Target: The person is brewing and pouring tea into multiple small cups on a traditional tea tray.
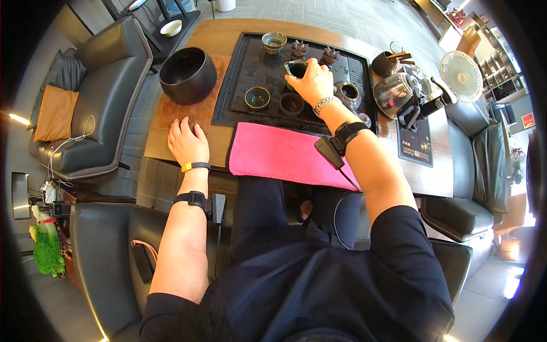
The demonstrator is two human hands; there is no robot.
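My right hand (312,83) grips a small spouted tea pitcher (299,69) with dark glazed insides, over the black tea tray (239,68). Nearby on the tray are a dark brown cup (291,104), a blue-green glazed cup (257,99) and a silvery teapot (348,95). Farther back stand another glazed cup (274,42) and two dark spiky figurines (300,49). My left hand (188,139) rests on the table at the near edge of a brown cloth (166,114). A small dark brown thing (191,124) shows between its fingers and thumb; whether it is gripped is unclear.
A large black bowl (188,77) stands on the brown cloth. A pink towel (277,149) overhangs the table's front edge. On the right are a glass kettle (391,96), a control panel (415,143), a black canister (381,64) with wooden tools and a white fan (460,77).
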